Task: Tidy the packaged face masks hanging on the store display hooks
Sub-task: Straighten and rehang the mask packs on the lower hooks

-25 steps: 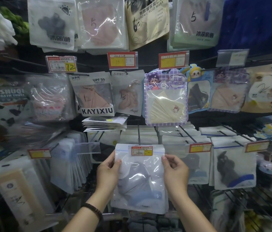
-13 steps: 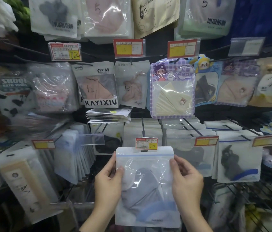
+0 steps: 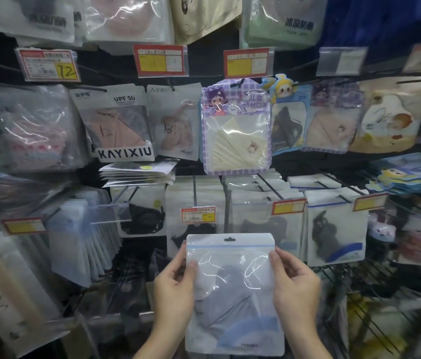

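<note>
The mask packet [image 3: 232,294] hangs on no hook; it is held low before the display's bottom row, just under a price tag [image 3: 198,214]. The slick film could slip, or the small hang hole [image 3: 229,239] could miss the hook tip (the tag masks it) and tear. The left grip [image 3: 175,288] and right grip [image 3: 295,288] pinch its side edges, thumbs in front.

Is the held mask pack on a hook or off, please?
Off: the left hand and right hand hold the pack; its hang hole is empty.
</note>
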